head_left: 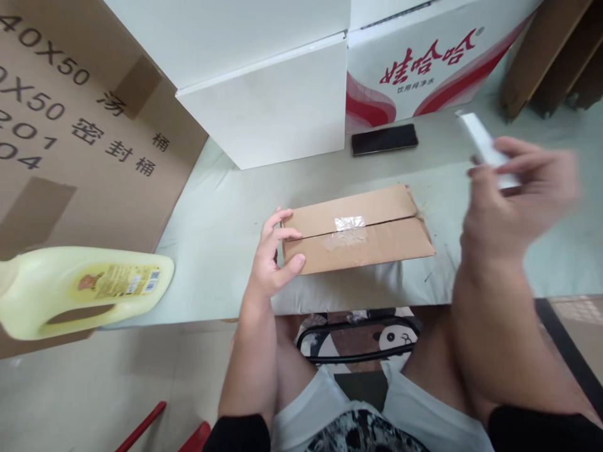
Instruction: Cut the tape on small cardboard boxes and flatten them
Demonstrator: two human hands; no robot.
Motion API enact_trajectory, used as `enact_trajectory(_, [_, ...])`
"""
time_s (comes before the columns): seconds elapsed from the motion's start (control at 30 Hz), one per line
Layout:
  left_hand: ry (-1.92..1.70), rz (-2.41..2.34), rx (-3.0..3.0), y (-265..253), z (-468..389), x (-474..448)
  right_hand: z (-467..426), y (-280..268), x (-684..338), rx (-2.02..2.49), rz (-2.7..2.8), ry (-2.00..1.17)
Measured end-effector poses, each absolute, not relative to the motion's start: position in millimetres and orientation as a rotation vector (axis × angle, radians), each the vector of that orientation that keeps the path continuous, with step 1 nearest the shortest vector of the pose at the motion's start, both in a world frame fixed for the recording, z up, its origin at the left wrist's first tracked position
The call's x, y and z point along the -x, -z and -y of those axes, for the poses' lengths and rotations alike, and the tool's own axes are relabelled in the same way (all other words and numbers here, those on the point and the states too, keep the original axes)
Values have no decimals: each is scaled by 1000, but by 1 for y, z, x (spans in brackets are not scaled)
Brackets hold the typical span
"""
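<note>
A small brown cardboard box point(377, 248) lies on the pale green cloth-covered table, near the front edge. Along its top runs the seam between two flaps, with clear tape point(349, 224) across the middle. My left hand point(276, 254) grips the box's left end, thumb on the near flap and fingers on the far one. Up to the right, apart from the box, my right hand point(522, 185) is closed on a slim white object shaped like a box cutter point(479, 139). Motion blurs this hand, and its fingers cover the object's lower end.
A black phone point(384, 139) lies behind the box. White boxes point(282, 103) and a red-and-white printed carton point(424, 75) stand at the back. On the left are a large brown carton point(94, 138) and a yellow jug point(127, 282). Brown panels point(541, 56) stand at back right.
</note>
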State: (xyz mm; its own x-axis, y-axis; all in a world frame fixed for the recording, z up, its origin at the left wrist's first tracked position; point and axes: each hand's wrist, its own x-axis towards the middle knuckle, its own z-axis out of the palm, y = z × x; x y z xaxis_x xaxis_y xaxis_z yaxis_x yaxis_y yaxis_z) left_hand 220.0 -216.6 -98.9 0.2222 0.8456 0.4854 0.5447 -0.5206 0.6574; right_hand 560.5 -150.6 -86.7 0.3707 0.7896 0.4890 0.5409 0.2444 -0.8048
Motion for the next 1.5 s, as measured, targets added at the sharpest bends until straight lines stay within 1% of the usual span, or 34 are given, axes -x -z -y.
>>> enact_trajectory(0.07, [-1244,-1302,-2149,98,218,-221,141,102,-555,1560,1212,-240])
enact_trajectory(0.17, [-1300,-1309,-2132,95,221,-222,132,123,-550,1719,1294,-343])
enact_trajectory(0.33, [-1224,-1372,-2168,87,225,-222,130,136,-552,1732,1388,-387])
enact_trajectory(0.43, [-1123,-1460,-2219,84,226,-222,137,123,-550,1593,1302,-351])
enact_trajectory(0.53, [-1071,-1485,-2238,86,225,-220,153,98,-543,1314,1242,-529])
enact_trajectory(0.6, [-1114,-1423,-2222,88,224,-220,164,79,-539,1200,1440,-627])
enact_trajectory(0.7, [-1233,-1376,-2103,89,222,-222,178,56,-537,1218,1854,-518])
enact_trajectory(0.8, [-1290,-1467,-2010,89,222,-228,186,44,-541,1270,2072,-421])
enact_trajectory(1.03, [-1234,-1458,-2037,89,224,-230,203,29,-549,1265,2364,-361])
enact_trajectory(1.2, [-1140,-1435,-2128,88,225,-229,206,32,-546,1229,2356,-345])
enact_trajectory(1.5, [-1046,-1268,-2297,82,229,-229,211,33,-547,1208,2345,-471])
